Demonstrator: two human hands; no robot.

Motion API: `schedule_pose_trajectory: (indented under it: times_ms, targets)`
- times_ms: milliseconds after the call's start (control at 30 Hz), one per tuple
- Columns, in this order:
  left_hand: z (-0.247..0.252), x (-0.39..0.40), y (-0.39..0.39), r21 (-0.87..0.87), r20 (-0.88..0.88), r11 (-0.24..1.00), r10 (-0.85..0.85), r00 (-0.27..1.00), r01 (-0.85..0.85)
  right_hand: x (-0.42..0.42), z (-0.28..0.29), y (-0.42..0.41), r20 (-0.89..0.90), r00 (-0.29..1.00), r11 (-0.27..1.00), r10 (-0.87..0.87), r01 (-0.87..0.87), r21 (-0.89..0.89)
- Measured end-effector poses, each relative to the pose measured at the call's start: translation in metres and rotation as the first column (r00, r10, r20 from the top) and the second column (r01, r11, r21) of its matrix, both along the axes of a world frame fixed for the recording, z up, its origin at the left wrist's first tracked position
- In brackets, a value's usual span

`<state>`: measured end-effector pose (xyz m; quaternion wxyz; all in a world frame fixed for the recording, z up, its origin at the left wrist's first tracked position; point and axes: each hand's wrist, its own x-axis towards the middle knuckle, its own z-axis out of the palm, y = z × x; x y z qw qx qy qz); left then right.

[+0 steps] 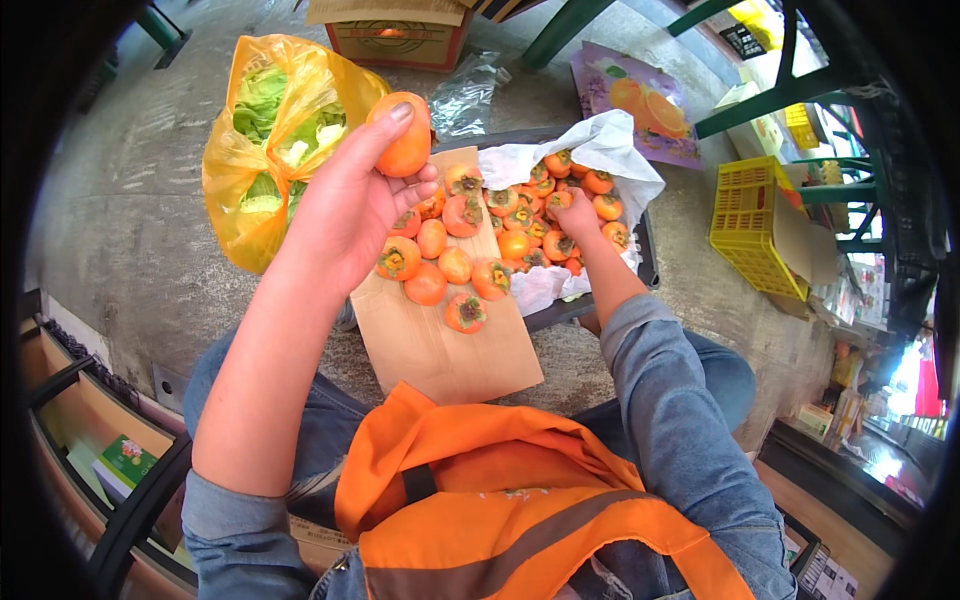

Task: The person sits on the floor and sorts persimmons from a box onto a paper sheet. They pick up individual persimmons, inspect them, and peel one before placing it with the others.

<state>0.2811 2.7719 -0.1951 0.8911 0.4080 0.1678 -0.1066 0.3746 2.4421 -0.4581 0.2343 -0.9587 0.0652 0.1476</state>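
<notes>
My left hand (pixel 349 184) holds an orange persimmon (pixel 406 142) up in front of me, thumb across its side. Below it, several persimmons (pixel 426 283) lie on a flat piece of brown cardboard (pixel 450 356), some with their leafy caps upward. To the right stands a dark crate (pixel 651 251) lined with white paper (pixel 600 139) and filled with many smaller-looking persimmons (pixel 514 244). Inside the crate my right hand (pixel 577 215) grips one persimmon (pixel 559 201) by its side. The cardboard's far part rests over the crate's left portion.
A yellow plastic bag (pixel 232 217) of leafy greens sits at the left. Clear plastic film (pixel 465 94) and a cardboard box (pixel 397 43) lie beyond. A purple printed sheet (pixel 637 101) and a yellow crate (pixel 742 225) are to the right, near green metal legs (pixel 566 30).
</notes>
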Motion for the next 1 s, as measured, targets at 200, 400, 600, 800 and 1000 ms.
schedule_pose_trajectory:
  times_ms: [200,400,600,800,1000]
  targets:
    - [0.004,0.002,-0.006,0.091,0.019,0.993,-0.076,0.997,0.074,-0.010,-0.005,0.001,0.113,0.973,0.955,0.199,-0.167,-0.243]
    - [0.013,0.008,-0.033,0.691,0.270,0.723,-0.252,0.929,-0.005,0.009,0.159,0.039,-0.041,0.942,0.876,0.333,-0.293,0.383]
    - [0.020,-0.006,-0.058,0.828,0.417,0.540,-0.415,0.808,-0.150,-0.041,0.298,0.075,-0.043,0.833,0.349,0.551,-0.183,0.919]
    - [0.003,-0.021,-0.064,0.778,0.442,0.628,-0.531,0.723,-0.013,-0.073,0.295,0.074,-0.195,0.779,0.098,0.596,0.170,0.981]
    - [0.009,-0.011,-0.067,0.758,0.387,0.643,-0.579,0.718,0.111,-0.064,0.273,0.075,-0.071,0.804,0.144,0.591,-0.018,0.989]
